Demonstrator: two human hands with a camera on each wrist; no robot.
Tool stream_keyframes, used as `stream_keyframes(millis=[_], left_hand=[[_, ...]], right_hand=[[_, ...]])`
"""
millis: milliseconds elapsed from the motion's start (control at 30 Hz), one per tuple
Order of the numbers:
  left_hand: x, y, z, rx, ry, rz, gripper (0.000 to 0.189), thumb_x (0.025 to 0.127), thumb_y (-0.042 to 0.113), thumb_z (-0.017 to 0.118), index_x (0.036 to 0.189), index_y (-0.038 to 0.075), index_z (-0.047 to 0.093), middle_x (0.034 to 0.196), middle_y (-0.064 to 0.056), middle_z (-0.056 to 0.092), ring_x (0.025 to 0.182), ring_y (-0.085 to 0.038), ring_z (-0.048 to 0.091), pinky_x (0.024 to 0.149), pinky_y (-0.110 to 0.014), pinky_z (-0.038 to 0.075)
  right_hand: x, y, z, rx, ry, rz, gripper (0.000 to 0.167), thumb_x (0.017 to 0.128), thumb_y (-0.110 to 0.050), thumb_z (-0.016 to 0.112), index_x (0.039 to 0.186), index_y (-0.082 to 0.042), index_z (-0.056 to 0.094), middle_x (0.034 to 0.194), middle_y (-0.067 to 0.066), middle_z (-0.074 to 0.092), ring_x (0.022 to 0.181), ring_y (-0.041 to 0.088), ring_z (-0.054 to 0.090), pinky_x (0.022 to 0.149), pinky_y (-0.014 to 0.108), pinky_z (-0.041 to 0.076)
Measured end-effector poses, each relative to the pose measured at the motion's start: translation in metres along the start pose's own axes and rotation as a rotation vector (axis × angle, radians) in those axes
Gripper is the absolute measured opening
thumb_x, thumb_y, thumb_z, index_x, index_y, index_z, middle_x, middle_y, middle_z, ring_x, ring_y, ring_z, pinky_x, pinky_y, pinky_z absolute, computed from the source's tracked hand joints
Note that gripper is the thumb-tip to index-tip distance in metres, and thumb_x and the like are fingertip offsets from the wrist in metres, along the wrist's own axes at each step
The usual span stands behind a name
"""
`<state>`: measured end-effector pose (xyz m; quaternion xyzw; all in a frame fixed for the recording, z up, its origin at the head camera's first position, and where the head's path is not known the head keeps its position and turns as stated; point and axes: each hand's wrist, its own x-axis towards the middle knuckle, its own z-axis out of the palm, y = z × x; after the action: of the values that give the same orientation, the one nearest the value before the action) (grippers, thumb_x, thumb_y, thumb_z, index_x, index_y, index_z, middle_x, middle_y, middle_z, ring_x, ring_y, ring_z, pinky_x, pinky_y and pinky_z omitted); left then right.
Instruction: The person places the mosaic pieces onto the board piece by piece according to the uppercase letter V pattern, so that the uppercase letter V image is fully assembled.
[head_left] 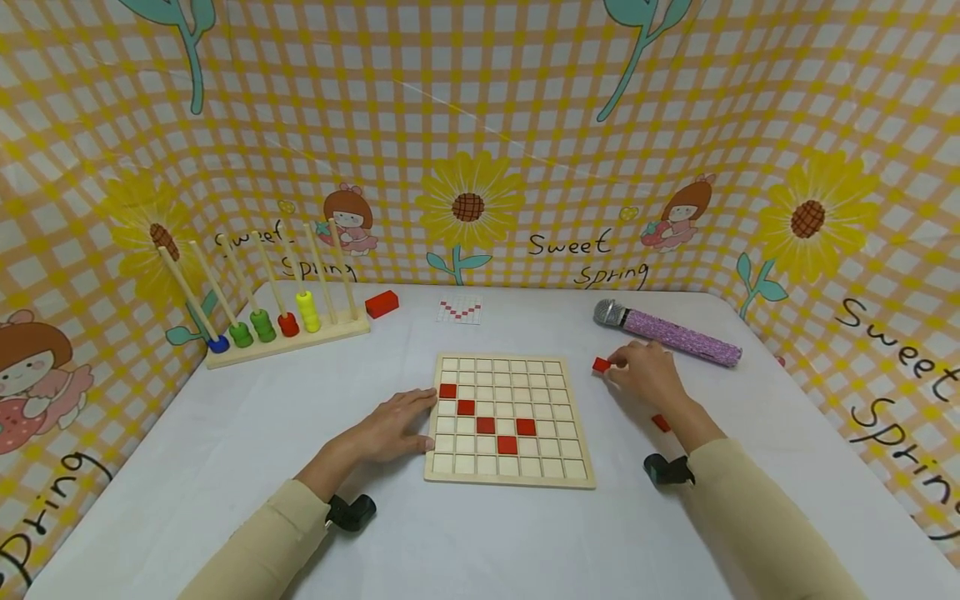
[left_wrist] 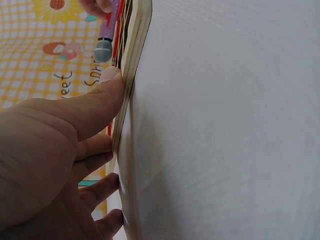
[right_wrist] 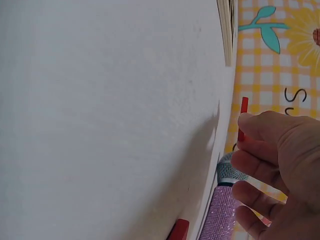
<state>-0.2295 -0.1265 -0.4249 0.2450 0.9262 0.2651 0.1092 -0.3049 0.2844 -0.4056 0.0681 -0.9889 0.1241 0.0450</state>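
Note:
A wooden grid board (head_left: 547, 467) lies on the white table with several red square tiles (head_left: 486, 426) set in its cells, forming a slanting line that turns up at the right. My left hand (head_left: 392, 427) rests at the board's left edge, fingers and thumb touching the rim. Right of the board, my right hand (head_left: 647, 372) pinches a red tile (right_wrist: 244, 120) between thumb and fingertips, held above the table in the right wrist view. Another red tile (head_left: 661, 423) lies on the table beneath the right wrist.
At the back left stands a wooden bead abacus (head_left: 337, 321) with coloured beads on pegs. A red block (head_left: 382, 303) sits beside it. A small card (head_left: 460, 310) with a red grid pattern lies behind the board. A purple glittery microphone (head_left: 675, 335) lies behind my right hand.

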Motion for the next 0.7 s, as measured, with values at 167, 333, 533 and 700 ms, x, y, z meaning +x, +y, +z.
stream_keyframes(millis=[167, 333, 533, 700], left_hand=[[0.001, -0.001, 0.001, 0.004, 0.002, 0.000, 0.072, 0.086, 0.028, 0.069, 0.145, 0.005, 0.036, 0.154, -0.008, 0.031, 0.143, -0.033, 0.026, 0.114, -0.053, 0.024], [0.000, -0.001, 0.000, -0.002, 0.001, 0.003, 0.072, 0.085, 0.028, 0.069, 0.145, 0.005, 0.036, 0.154, -0.009, 0.031, 0.143, -0.033, 0.025, 0.115, -0.053, 0.023], [-0.001, 0.000, -0.001, -0.011, -0.003, 0.009, 0.071, 0.086, 0.028, 0.069, 0.145, 0.005, 0.036, 0.155, -0.009, 0.030, 0.143, -0.034, 0.025, 0.115, -0.054, 0.023], [-0.001, 0.001, -0.001, -0.013, -0.003, 0.007, 0.072, 0.086, 0.028, 0.069, 0.145, 0.005, 0.036, 0.154, -0.010, 0.030, 0.143, -0.034, 0.025, 0.115, -0.054, 0.024]], right_hand=[[-0.012, -0.008, -0.001, 0.019, 0.046, -0.074, 0.027, 0.084, -0.021, 0.066, 0.104, -0.003, 0.070, 0.099, 0.016, 0.066, 0.096, 0.036, 0.049, 0.084, 0.053, 0.037], [-0.023, -0.018, 0.000, 0.015, 0.089, -0.140, 0.025, 0.082, -0.020, 0.069, 0.101, -0.004, 0.071, 0.096, 0.013, 0.067, 0.093, 0.033, 0.051, 0.079, 0.048, 0.038], [-0.035, -0.033, 0.001, 0.019, 0.129, -0.198, 0.023, 0.080, -0.019, 0.071, 0.099, -0.004, 0.072, 0.092, 0.010, 0.067, 0.091, 0.031, 0.052, 0.075, 0.044, 0.039], [-0.042, -0.046, 0.001, 0.033, 0.146, -0.224, 0.022, 0.081, -0.019, 0.071, 0.098, -0.006, 0.072, 0.091, 0.009, 0.067, 0.091, 0.030, 0.052, 0.075, 0.043, 0.039]])
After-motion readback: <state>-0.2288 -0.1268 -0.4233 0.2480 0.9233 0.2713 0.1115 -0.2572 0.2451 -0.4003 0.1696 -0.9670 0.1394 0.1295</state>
